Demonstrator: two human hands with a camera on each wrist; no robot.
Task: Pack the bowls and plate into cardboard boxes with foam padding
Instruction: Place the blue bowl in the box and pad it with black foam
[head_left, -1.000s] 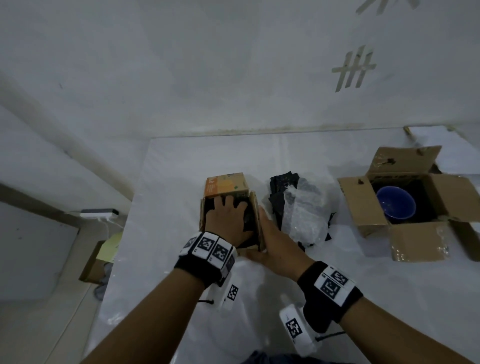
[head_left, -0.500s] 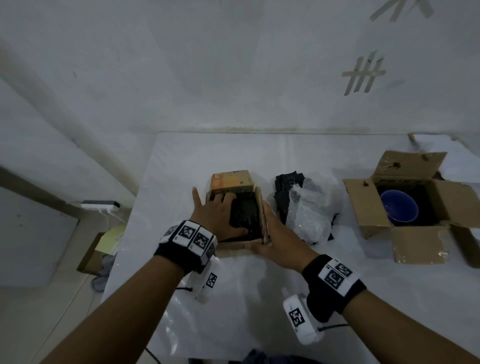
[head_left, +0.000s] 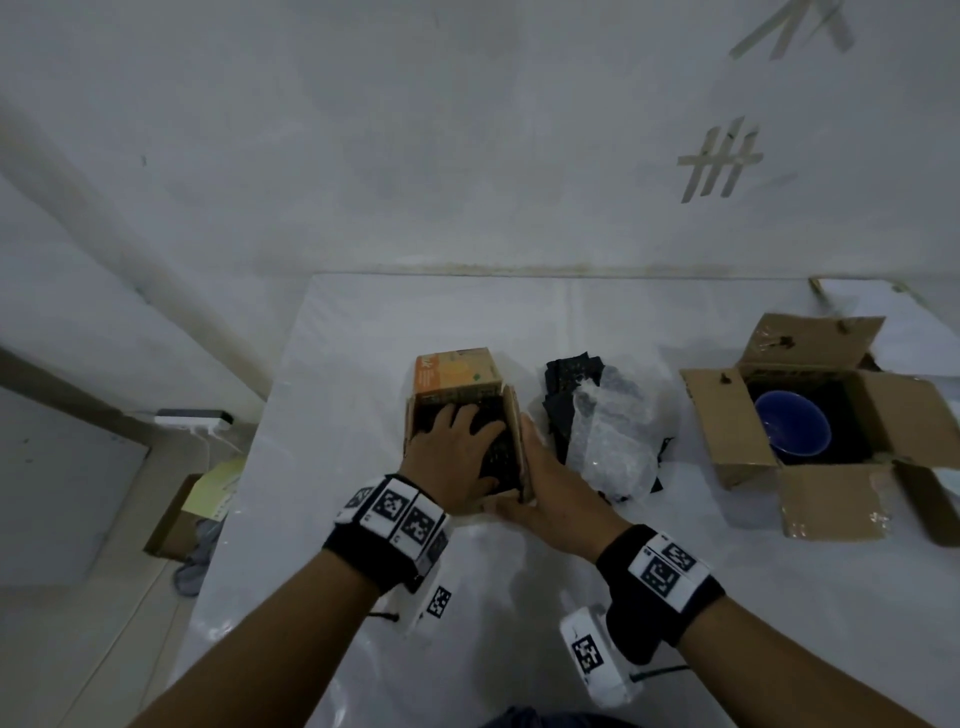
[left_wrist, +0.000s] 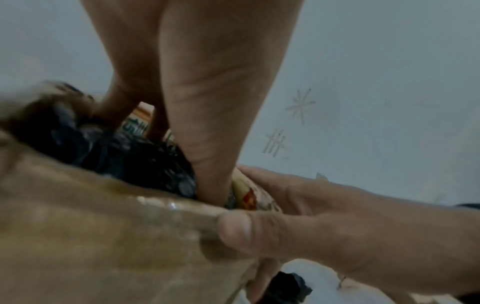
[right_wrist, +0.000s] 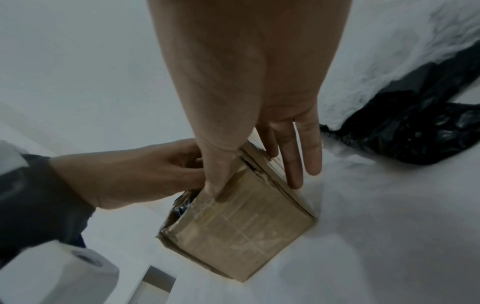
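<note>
While the small cardboard box (head_left: 459, 400) stands open at the middle of the white table (head_left: 519, 322), the left hand (head_left: 457, 457) reaches down into it, fingers spread and fairly straight, pressing on the black foam padding (head_left: 498, 457) that fills the inside; the left wrist view shows the thumb pushed down between the dark padding and the box wall. The right hand (head_left: 550, 493) steadies the same box from its right side: the thumb lies over the near right corner edge and the straight fingers lie flat along the outer right wall, as the right wrist view shows plainly. An orange printed flap stands up at the far side of this box. Just right of it lies a heap of black foam pieces (head_left: 566, 379) with a crumpled sheet of clear bubble wrap (head_left: 608, 441) on top. Well apart, at the right of the table, a larger cardboard box (head_left: 831, 499) sits with its flaps spread, and a blue bowl (head_left: 792, 428) rests inside it on dark padding.
</note>
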